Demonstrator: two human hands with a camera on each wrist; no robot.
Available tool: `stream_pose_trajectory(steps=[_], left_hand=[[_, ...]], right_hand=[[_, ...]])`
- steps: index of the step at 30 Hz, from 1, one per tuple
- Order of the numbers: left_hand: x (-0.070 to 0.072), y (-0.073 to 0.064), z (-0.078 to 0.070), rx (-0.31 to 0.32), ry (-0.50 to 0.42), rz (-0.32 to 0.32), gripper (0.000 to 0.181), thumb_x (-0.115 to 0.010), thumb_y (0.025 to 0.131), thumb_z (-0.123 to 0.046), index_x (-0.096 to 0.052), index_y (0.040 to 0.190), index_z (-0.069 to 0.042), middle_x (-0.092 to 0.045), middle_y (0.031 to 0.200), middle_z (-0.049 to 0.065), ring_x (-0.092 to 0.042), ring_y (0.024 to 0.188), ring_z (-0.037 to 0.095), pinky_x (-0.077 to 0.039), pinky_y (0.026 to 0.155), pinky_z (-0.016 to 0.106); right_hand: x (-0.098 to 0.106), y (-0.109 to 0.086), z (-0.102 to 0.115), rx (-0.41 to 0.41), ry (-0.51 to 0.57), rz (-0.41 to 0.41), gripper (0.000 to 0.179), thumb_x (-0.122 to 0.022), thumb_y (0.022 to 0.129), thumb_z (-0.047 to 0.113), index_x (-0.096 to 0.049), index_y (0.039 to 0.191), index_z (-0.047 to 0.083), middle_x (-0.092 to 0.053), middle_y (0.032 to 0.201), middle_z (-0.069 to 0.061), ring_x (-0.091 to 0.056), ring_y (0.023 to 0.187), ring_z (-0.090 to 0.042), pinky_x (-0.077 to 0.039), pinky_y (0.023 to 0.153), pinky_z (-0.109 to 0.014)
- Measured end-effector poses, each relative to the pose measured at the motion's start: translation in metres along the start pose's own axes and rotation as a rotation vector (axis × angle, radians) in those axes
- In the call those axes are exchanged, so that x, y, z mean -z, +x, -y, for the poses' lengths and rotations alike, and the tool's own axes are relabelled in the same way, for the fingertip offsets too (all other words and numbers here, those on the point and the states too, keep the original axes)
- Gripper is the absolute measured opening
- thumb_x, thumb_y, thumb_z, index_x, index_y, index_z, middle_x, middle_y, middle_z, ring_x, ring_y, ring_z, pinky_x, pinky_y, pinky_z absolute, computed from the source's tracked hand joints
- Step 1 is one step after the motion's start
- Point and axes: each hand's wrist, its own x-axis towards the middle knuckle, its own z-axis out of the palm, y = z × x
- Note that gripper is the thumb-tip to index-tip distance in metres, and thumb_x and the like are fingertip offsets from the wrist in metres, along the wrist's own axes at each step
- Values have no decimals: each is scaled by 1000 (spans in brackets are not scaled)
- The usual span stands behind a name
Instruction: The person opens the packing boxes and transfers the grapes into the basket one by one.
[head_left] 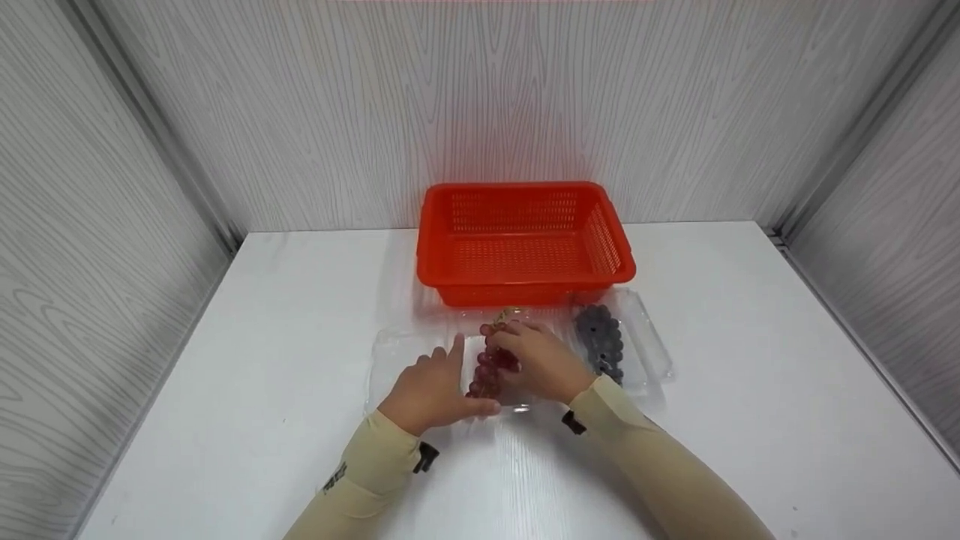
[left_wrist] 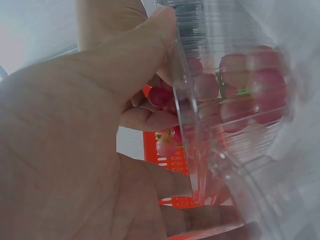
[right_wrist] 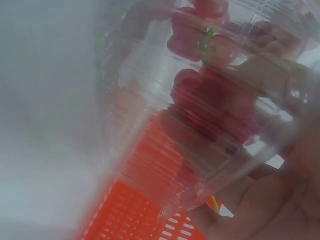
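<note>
In the head view, a clear plastic clamshell box (head_left: 519,409) lies in front of me with a bunch of red grapes (head_left: 486,375) inside. My right hand (head_left: 546,361) reaches in from the right, its fingers curled over the upper part of the bunch. My left hand (head_left: 431,397) is at the box's left side, thumb stretched along the near edge and index finger pointing away. In the left wrist view, that thumb touches the box's rim, and red grapes (left_wrist: 267,90) show through the wall. The right wrist view shows right-hand fingers among red grapes (right_wrist: 210,100) behind clear plastic.
A red plastic basket (head_left: 525,283) stands just behind the box, near the back wall. To the right lies another clear box (head_left: 652,337) with a bunch of dark grapes (head_left: 600,339). White table surface (head_left: 285,360) extends to both sides, between grey wood-patterned walls.
</note>
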Motion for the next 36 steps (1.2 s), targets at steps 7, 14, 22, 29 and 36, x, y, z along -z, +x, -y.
stream_pose_trajectory(steps=[7, 14, 22, 29, 36], left_hand=[[1, 3, 1, -15, 5, -3, 119, -81, 75, -67, -30, 162, -5, -64, 121, 22, -64, 96, 35, -59, 81, 48], [1, 7, 2, -23, 2, -13, 118, -82, 75, -67, -32, 161, -5, -64, 119, 22, -64, 95, 35, -59, 80, 50], [-1, 7, 3, -20, -3, -8, 119, -82, 75, -67, -31, 162, -4, -64, 121, 22, -63, 97, 34, -59, 83, 49], [-2, 5, 2, -19, 0, -18, 119, -82, 75, -67, -30, 162, -4, -64, 122, 22, -63, 99, 35, -59, 84, 48], [-1, 5, 3, -17, -9, -31, 118, -82, 76, -66, -31, 162, -4, -63, 127, 23, -64, 103, 37, -59, 89, 51]], right_hand=[[4, 1, -2, 18, 31, -25, 30, -82, 90, 23, -73, 119, 19, -69, 126, 1, -60, 118, -21, -48, 109, -43], [9, -1, -5, 25, 100, -41, 26, -83, 89, 17, -76, 113, 17, -69, 125, -2, -61, 117, -21, -51, 106, -39], [8, -2, -1, -43, 66, -18, 29, -83, 89, 21, -75, 117, 20, -68, 129, 0, -61, 117, -21, -51, 106, -41], [9, -4, 0, -66, 90, -69, 28, -82, 90, 21, -74, 116, 18, -70, 119, 1, -63, 108, -20, -52, 104, -42], [14, -4, -2, -88, 54, -137, 28, -81, 90, 23, -73, 116, 21, -70, 112, 3, -63, 107, -20, -42, 112, -52]])
